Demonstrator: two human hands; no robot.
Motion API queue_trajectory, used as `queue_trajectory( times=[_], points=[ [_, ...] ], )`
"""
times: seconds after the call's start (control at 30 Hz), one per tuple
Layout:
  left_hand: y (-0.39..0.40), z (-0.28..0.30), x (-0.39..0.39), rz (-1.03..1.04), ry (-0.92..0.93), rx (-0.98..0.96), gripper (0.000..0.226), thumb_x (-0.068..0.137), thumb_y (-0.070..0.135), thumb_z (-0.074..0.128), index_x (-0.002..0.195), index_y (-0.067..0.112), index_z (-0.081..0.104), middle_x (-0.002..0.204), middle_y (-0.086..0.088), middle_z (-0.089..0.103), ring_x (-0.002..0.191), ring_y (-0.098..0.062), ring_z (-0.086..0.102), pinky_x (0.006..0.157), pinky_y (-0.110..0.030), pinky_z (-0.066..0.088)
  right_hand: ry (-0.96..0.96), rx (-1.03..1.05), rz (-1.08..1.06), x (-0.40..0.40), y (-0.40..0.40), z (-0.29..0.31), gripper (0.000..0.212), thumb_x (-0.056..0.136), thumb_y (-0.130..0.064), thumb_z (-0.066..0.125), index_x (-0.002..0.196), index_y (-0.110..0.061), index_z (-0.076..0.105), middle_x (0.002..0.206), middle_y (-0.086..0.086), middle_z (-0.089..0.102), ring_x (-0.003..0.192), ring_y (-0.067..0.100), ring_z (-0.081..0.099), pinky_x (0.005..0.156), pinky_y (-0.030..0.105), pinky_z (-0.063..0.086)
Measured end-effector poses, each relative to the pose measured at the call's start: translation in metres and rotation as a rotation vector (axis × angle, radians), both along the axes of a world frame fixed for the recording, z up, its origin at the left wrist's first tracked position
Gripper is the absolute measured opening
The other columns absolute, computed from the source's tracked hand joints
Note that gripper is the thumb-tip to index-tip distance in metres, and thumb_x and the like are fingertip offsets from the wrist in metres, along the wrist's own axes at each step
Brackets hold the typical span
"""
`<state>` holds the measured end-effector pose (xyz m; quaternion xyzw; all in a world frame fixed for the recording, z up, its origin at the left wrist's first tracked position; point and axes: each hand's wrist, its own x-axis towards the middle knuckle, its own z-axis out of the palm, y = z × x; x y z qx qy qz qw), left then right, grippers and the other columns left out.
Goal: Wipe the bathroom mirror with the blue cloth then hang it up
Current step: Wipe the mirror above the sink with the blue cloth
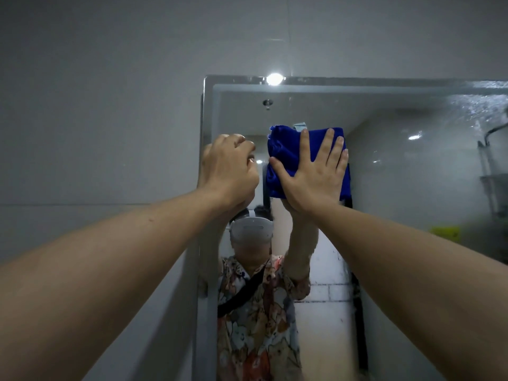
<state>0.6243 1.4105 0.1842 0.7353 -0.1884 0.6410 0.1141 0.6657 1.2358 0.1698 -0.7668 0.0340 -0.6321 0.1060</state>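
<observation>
The bathroom mirror point(398, 166) hangs on the grey tiled wall, with its top left corner in view. A folded blue cloth point(286, 152) lies flat against the upper left part of the glass. My right hand point(313, 174) presses on the cloth with its palm flat and fingers spread. My left hand point(228, 169) is curled into a loose fist by the mirror's left edge, just left of the cloth, with nothing seen in it. The glass reflects a person in a patterned shirt with both arms raised.
Grey wall tiles point(96, 133) fill the left and top. The mirror's upper right corner point(478, 105) is streaked with water. A shower fitting point(489, 136) and a yellow object point(445, 232) appear as reflections at right. A bright lamp reflection point(274, 78) sits on the mirror's top edge.
</observation>
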Motion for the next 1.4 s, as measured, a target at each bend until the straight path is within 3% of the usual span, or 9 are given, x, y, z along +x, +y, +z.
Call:
queue_trajectory(
  times=[0.47, 0.87, 1.4],
  points=[
    [0.008, -0.078, -0.005, -0.081, 0.049, 0.051, 0.03, 0.089, 0.019, 0.058, 0.118, 0.016, 0.067, 0.126, -0.004, 0.064, 0.122, -0.023, 0.051, 0.104, -0.044, 0.039, 0.054, 0.018, -0.022, -0.003, 0.005, -0.072, 0.098, 0.09, -0.088, 0.02, 0.164, -0.03, -0.006, 0.17, 0.021, -0.015, 0.157, 0.04, -0.014, 0.126, 0.057, -0.002],
    [-0.001, -0.161, -0.015, -0.105, 0.133, 0.168, 0.043, 0.087, 0.021, 0.052, 0.128, 0.014, 0.062, 0.132, -0.005, 0.058, 0.129, -0.023, 0.046, 0.108, -0.045, 0.037, 0.107, -0.013, -0.014, -0.005, 0.009, -0.145, 0.097, 0.092, -0.085, 0.019, 0.165, -0.026, -0.005, 0.17, 0.023, -0.013, 0.157, 0.042, -0.012, 0.126, 0.058, -0.001],
    [-0.001, -0.265, -0.032, -0.095, 0.33, 0.117, 0.044, 0.083, 0.024, 0.048, 0.124, 0.013, 0.061, 0.128, -0.006, 0.058, 0.122, -0.027, 0.048, 0.101, -0.048, 0.042, 0.21, -0.093, 0.005, -0.014, 0.003, -0.275, 0.1, 0.093, -0.082, 0.031, 0.166, -0.02, 0.002, 0.168, 0.031, -0.006, 0.155, 0.049, -0.007, 0.125, 0.062, 0.0]
  ],
)
